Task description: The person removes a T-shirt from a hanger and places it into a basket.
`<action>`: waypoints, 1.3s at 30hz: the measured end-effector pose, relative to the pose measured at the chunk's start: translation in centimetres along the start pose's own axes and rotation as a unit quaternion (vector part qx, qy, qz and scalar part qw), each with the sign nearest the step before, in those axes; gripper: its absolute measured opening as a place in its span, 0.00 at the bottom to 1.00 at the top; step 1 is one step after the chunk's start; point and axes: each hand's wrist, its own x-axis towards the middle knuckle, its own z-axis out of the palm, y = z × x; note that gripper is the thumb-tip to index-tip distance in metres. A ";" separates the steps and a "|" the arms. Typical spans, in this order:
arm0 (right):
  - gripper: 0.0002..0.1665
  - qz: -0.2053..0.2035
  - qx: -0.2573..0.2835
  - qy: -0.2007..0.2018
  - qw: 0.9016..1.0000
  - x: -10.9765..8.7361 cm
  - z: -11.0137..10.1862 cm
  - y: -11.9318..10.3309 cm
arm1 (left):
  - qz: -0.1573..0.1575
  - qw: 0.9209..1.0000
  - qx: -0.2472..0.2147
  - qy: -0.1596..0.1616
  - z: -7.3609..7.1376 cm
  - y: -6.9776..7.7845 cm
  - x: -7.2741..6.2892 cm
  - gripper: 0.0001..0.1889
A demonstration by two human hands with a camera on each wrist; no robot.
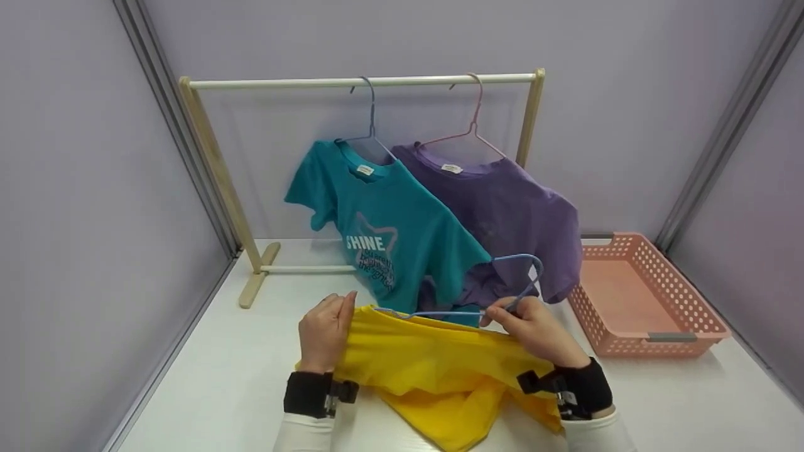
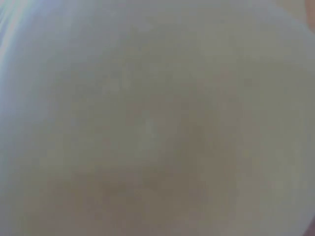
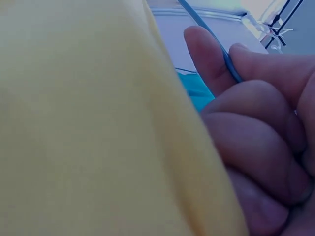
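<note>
The teal shirt (image 1: 418, 220) and purple shirt (image 1: 534, 226) are hanging on the rack (image 1: 264, 83) already. The yellow shirt (image 1: 433, 358) isn't up yet; in front of them, my left hand (image 1: 323, 333) is gripping it and my right hand (image 1: 534, 326) is pinching a blue hanger (image 1: 443, 313). I'm reading "SHINE" on the teal one; its smaller words (image 1: 377, 263) are looking too blurry.

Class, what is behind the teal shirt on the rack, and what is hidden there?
Behind the teal shirt, the purple shirt shows its neckline and one sleeve; its other side is mostly covered. The rack's lower bar also disappears behind it, its continuation hidden.
</note>
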 end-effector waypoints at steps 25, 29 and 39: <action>0.18 -0.011 0.413 0.245 0.877 0.0 0.1 1.0 | -0.207 0.951 0.023 -0.231 1.4 -0.2 -1.0 0.28; 0.19 -0.064 0.470 0.274 0.837 0.0 0.2 1.2 | -0.218 0.944 0.029 -0.246 1.7 -0.4 -1.3 0.28; 0.23 -0.161 0.599 0.331 0.712 -0.3 -0.4 0.4 | -0.234 0.928 0.061 -0.284 2.1 -0.7 -1.6 0.26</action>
